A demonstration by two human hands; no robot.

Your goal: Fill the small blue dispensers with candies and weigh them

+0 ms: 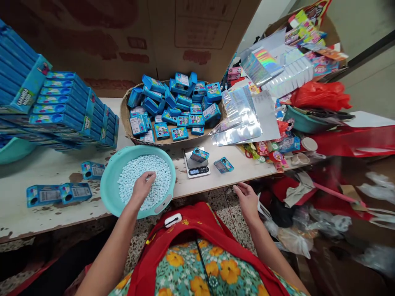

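My left hand (143, 188) is over the turquoise bowl (108, 185), its fingers drawn together at the surface of many small pale blue candies (159, 174). Whatever lies between those fingertips is hidden. My right hand (247, 201) hovers off the table's front edge with its fingers loosely apart and nothing in them. Nearest to it, a small blue candy box (224, 165) stands on the table. Another blue box (199, 155) rests tilted on the small digital scale (198, 171), whose display is lit but too small to read.
A cardboard tray (125, 119) heaped with blue boxes is behind the bowl. Stacked blue display packs (61, 102) rise at the left, near several loose boxes (75, 192). Shiny sheets (240, 119), a red bag (321, 95) and mixed wrappers crowd the right.
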